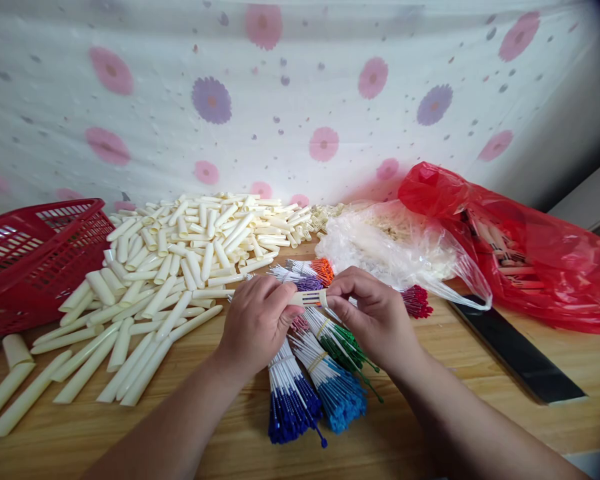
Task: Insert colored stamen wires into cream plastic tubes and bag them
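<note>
Between both hands is a short cream-coloured multicolour pen part (310, 299) with slots along its side showing coloured pieces. My left hand (257, 320) pinches its left end between thumb and fingers. The fingers of my right hand (377, 319) close on its right end, at the ring-like rim. Just below the hands lie rubber-banded bundles of pen refills: dark blue (293, 407), light blue (337, 393) and green (347, 343). Behind them are orange-tipped refills (322, 270) and purple ones. Red-tipped refills (417, 302) show beside my right hand.
A large heap of cream pen barrels (180, 267) spreads over the wooden table (235, 427) on the left, by a red basket (35, 267). To the right are a clear plastic bag (380, 240) of small parts, a red bag (555, 260) and a black flat bar (520, 353).
</note>
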Motion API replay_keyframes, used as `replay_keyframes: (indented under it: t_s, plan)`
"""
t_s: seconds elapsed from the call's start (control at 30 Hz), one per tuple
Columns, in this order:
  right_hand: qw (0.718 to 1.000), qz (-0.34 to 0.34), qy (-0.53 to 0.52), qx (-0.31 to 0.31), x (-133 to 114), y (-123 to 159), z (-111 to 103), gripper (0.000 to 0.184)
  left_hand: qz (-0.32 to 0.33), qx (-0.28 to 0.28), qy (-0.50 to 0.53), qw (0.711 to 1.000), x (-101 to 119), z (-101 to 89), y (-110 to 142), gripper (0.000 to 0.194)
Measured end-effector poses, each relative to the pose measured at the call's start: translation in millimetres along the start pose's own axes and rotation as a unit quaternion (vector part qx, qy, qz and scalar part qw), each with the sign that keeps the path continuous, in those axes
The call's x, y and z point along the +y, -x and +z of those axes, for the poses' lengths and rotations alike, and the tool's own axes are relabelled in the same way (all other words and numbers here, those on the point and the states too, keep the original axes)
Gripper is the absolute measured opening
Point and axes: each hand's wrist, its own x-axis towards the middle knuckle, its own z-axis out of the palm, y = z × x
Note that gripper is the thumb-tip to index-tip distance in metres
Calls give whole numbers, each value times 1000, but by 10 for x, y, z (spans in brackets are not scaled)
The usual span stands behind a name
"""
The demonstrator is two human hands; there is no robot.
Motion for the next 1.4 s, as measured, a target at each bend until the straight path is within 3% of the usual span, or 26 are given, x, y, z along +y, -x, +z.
replay_keyframes:
  t_s: [0.17, 0.3, 0.4, 0.47, 0.57, 0.63, 0.73, 0.9, 1.03, 1.27, 1.4]
  plan:
    - [990, 71, -122, 8, 89, 57, 96, 9, -11, 1, -18, 1000, -16, 11, 26, 47]
    - [973, 109, -204, -15, 161, 39, 53, 10, -27, -5, 13, 1000, -36, 49, 37, 43]
    - [993, 94, -69, -17, 108, 57, -85, 15, -83, -36, 101, 991, -40, 78, 36, 38]
    - [990, 73, 74, -97, 24, 132, -186, 16, -152, -61, 174, 971, -28, 96, 34, 30]
    - [922, 61, 251, -289, -125, 330, -264, 20, -213, -121, 266, 932, 34, 116, 38, 24]
    - [872, 70, 342, -342, -205, 464, -250, 18, -206, -160, 288, 921, 101, 123, 46, 20]
    - [829, 88, 438, -338, -274, 587, -168, 16, -163, -223, 284, 918, 198, 129, 62, 15]
    - [797, 91, 514, -304, -324, 631, -9, 15, -115, -302, 246, 914, 233, 142, 64, 13]
    - [794, 67, 533, -286, -371, 657, 66, 18, -72, -313, 221, 921, 187, 162, 67, 15]
    - [771, 65, 544, -324, -406, 661, 53, 12, -55, -302, 210, 928, 172, 190, 94, 12]
    - [781, 79, 546, -293, -413, 686, 74, 16, -42, -293, 211, 932, 186, 168, 88, 12]
